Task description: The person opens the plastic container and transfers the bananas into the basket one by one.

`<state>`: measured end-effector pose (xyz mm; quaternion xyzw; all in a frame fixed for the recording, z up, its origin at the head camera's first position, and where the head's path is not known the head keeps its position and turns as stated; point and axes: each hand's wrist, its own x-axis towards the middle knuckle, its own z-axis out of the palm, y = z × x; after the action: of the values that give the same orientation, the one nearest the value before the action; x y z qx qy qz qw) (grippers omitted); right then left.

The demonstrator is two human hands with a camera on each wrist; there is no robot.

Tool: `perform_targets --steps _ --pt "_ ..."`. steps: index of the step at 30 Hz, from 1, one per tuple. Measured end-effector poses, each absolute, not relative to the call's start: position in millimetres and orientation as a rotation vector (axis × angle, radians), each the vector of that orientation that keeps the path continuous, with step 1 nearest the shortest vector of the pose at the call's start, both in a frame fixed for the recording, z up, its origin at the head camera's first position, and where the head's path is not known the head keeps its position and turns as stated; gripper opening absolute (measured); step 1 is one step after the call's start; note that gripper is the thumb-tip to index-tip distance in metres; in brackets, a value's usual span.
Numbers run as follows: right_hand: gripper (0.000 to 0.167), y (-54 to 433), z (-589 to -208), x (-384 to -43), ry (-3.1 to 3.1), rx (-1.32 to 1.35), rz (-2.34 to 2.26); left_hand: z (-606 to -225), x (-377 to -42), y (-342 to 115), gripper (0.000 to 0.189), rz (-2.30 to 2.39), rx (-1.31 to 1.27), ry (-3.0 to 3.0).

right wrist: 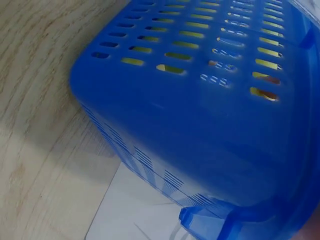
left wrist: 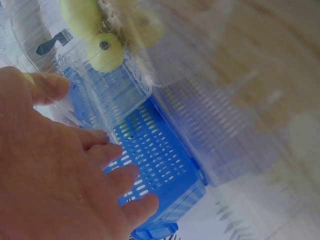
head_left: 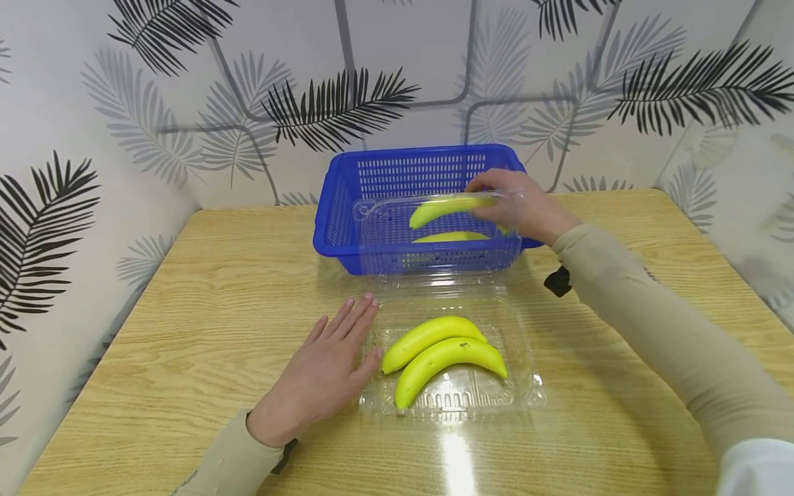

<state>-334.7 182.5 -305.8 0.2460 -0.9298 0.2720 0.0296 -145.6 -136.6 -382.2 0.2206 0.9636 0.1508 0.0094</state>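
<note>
- A banana (head_left: 443, 209) is being grasped at its right end by the right hand (head_left: 521, 205), its long axis being aimed roughly along the table's (head_left: 248, 275) far edge.
- Near that edge, the basket (head_left: 337, 213) is being reached over.
- Toward the near edge, past the raised lid (head_left: 434, 280), two bananas (head_left: 455, 350) are being held in the box (head_left: 526, 386).
- At its left side, nearer them, the left hand (head_left: 325, 375) is being rested, grasping nothing.
</note>
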Motion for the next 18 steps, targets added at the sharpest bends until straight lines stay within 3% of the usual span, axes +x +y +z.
perform_targets --steps 18 --pt "0.044 171.8 -310.0 -334.5 -2.954 0.743 0.672 -381.7 -145.2 -137.3 0.064 0.473 0.699 3.004"
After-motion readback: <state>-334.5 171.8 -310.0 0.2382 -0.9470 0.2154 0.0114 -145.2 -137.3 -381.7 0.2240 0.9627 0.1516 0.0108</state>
